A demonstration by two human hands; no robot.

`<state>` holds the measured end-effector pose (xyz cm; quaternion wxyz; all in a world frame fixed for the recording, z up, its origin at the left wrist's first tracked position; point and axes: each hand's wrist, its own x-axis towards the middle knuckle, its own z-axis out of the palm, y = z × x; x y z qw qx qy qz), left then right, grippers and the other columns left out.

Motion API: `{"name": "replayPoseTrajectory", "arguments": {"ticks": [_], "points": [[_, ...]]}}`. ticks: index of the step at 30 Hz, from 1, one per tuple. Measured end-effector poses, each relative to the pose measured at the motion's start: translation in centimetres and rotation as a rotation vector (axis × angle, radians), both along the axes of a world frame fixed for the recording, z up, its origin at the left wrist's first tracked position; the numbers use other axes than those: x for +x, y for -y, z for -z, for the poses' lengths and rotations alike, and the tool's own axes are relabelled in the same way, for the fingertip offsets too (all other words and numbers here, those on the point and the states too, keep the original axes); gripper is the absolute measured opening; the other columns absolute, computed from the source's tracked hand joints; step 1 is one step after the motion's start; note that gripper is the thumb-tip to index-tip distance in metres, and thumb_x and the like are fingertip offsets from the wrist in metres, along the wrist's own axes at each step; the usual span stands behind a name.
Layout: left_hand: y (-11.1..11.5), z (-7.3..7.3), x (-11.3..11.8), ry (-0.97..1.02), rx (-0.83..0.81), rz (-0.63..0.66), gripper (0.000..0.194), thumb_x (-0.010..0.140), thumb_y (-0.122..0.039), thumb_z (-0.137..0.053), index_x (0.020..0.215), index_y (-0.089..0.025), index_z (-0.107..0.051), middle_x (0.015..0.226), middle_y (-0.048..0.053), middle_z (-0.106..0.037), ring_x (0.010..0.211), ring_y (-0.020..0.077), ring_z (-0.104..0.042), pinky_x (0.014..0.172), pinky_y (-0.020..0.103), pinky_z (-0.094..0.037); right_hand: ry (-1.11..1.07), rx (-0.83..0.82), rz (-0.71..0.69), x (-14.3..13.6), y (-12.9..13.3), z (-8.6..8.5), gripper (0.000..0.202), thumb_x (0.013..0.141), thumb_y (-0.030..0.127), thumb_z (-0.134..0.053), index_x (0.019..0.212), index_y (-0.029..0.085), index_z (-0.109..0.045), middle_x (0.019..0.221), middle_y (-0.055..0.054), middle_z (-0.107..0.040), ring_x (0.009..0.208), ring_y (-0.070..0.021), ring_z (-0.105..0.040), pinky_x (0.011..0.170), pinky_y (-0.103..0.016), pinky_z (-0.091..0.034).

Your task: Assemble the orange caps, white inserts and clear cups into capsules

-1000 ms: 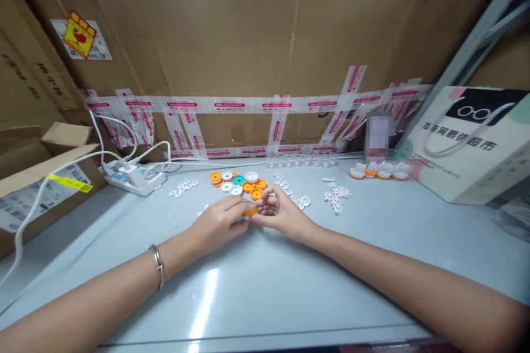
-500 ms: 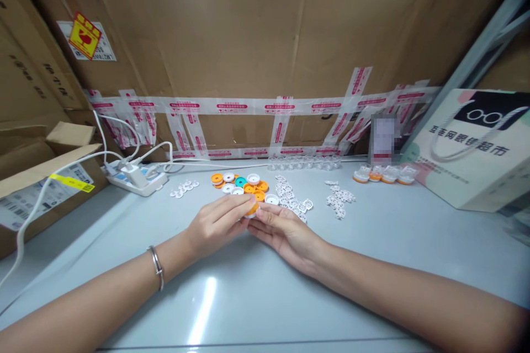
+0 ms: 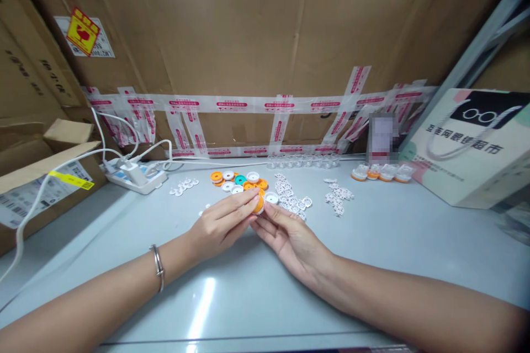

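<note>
An orange and white round piece is held between both hands near the middle of the grey table. My left hand has its fingers closed on the piece from the left, partly covering it. From the right, my right hand grips it with thumb and fingers. Just behind the hands lie several round caps: orange ones, white ones and a teal one. White perforated parts are spread to the right of them, with another small group farther right.
Clear cups line the back. Orange-based clear pieces stand at the right, near a paper bag. Small white parts lie left of the caps. A power strip, cables and an open carton are at the left.
Both hands have shifted slightly right with the piece, which now looks tilted more upright. A few small white parts have come into sight beside my left hand.
</note>
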<state>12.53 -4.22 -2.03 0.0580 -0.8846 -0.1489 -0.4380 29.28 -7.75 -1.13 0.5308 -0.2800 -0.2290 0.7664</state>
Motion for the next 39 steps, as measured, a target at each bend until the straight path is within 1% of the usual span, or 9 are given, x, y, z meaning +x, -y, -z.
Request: {"name": "replayPoseTrajectory", "arguments": {"ticks": [3, 7, 10, 14, 17, 22, 28, 34, 39], "points": [[-0.2, 0.0, 0.1, 0.064, -0.054, 0.02, 0.043, 0.081, 0.0, -0.054, 0.12, -0.017, -0.053, 0.12, 0.013, -0.059, 0.11, 0.0195, -0.056, 0.093, 0.036, -0.05, -0.009, -0.004, -0.005, 0.1, -0.1, 0.0, 0.017, 0.068, 0.019, -0.073, 0.084, 0.015, -0.069, 0.091, -0.004, -0.07, 0.088, -0.0137, -0.064, 0.093, -0.029, -0.047], [-0.2, -0.4, 0.1, 0.133, -0.199, -0.008, 0.037, 0.08, -0.008, -0.06, 0.115, -0.02, -0.056, 0.108, 0.009, -0.064, 0.102, 0.0179, -0.059, 0.089, 0.035, -0.051, 0.042, 0.03, 0.004, 0.0, -0.2, 0.1, 0.015, 0.067, 0.02, -0.073, 0.081, 0.015, -0.071, 0.089, -0.004, -0.07, 0.084, -0.0135, -0.064, 0.091, -0.03, -0.048], [-0.1, -0.8, 0.0, 0.128, -0.265, -0.012, 0.037, 0.08, -0.012, -0.061, 0.116, -0.021, -0.055, 0.105, 0.009, -0.063, 0.1, 0.0184, -0.059, 0.087, 0.036, -0.051, 0.058, 0.059, 0.0, 0.0, -0.3, 0.3, 0.015, 0.067, 0.021, -0.074, 0.08, 0.014, -0.071, 0.088, -0.005, -0.07, 0.083, -0.0136, -0.064, 0.091, -0.03, -0.048], [-0.2, -0.8, -0.2, 0.135, -0.284, 0.041, 0.032, 0.081, -0.012, -0.06, 0.112, -0.021, -0.058, 0.105, 0.009, -0.062, 0.098, 0.0184, -0.06, 0.085, 0.034, -0.051, 0.063, 0.068, -0.022, 0.0, -0.3, 0.4, 0.017, 0.066, 0.021, -0.074, 0.081, 0.013, -0.072, 0.086, -0.005, -0.071, 0.082, -0.0134, -0.064, 0.091, -0.03, -0.048], [-0.3, -0.7, -0.4, 0.134, -0.274, 0.05, 0.032, 0.081, -0.013, -0.061, 0.111, -0.02, -0.059, 0.103, 0.009, -0.063, 0.096, 0.0185, -0.06, 0.083, 0.034, -0.051, 0.078, 0.07, -0.031, 0.0, -0.3, 0.5, 0.017, 0.066, 0.022, -0.074, 0.079, 0.013, -0.073, 0.082, -0.005, -0.071, 0.08, -0.0135, -0.065, 0.092, -0.03, -0.047], [-0.4, -0.8, -0.8, 0.045, -0.256, 0.056, 0.031, 0.08, -0.009, -0.059, 0.109, -0.018, -0.058, 0.104, 0.01, -0.063, 0.099, 0.0181, -0.059, 0.085, 0.035, -0.05, 0.094, 0.086, -0.063, 0.1, -0.4, 0.6, 0.017, 0.069, 0.023, -0.072, 0.083, 0.012, -0.072, 0.088, -0.006, -0.071, 0.085, -0.0139, -0.064, 0.091, -0.03, -0.046], [-0.6, -0.9, -1.3, -0.013, -0.221, 0.12, 0.028, 0.081, -0.007, -0.057, 0.106, -0.019, -0.058, 0.101, 0.009, -0.063, 0.096, 0.0172, -0.059, 0.081, 0.032, -0.052, 0.114, 0.113, -0.105, 0.2, -0.4, 0.7, 0.017, 0.072, 0.023, -0.07, 0.084, 0.011, -0.072, 0.09, -0.007, -0.071, 0.089, -0.0142, -0.064, 0.093, -0.029, -0.045], [-0.3, -0.5, -1.0, 0.088, -0.306, 0.03, 0.031, 0.077, -0.018, -0.066, 0.106, -0.017, -0.056, 0.097, 0.009, -0.065, 0.092, 0.0178, -0.061, 0.083, 0.033, -0.052, 0.134, 0.1, -0.043, 0.0, -0.2, 0.7, 0.015, 0.069, 0.023, -0.072, 0.079, 0.012, -0.073, 0.086, -0.006, -0.072, 0.085, -0.0133, -0.065, 0.091, -0.028, -0.047], [-0.5, -0.3, -0.8, 0.069, -0.321, 0.039, 0.021, 0.077, -0.015, -0.066, 0.097, -0.016, -0.06, 0.095, 0.009, -0.065, 0.091, 0.0169, -0.062, 0.081, 0.031, -0.053, 0.143, 0.072, -0.033, 0.0, -0.3, 1.1, 0.015, 0.069, 0.023, -0.072, 0.079, 0.012, -0.073, 0.087, -0.006, -0.072, 0.085, -0.0134, -0.065, 0.092, -0.029, -0.047]]}}
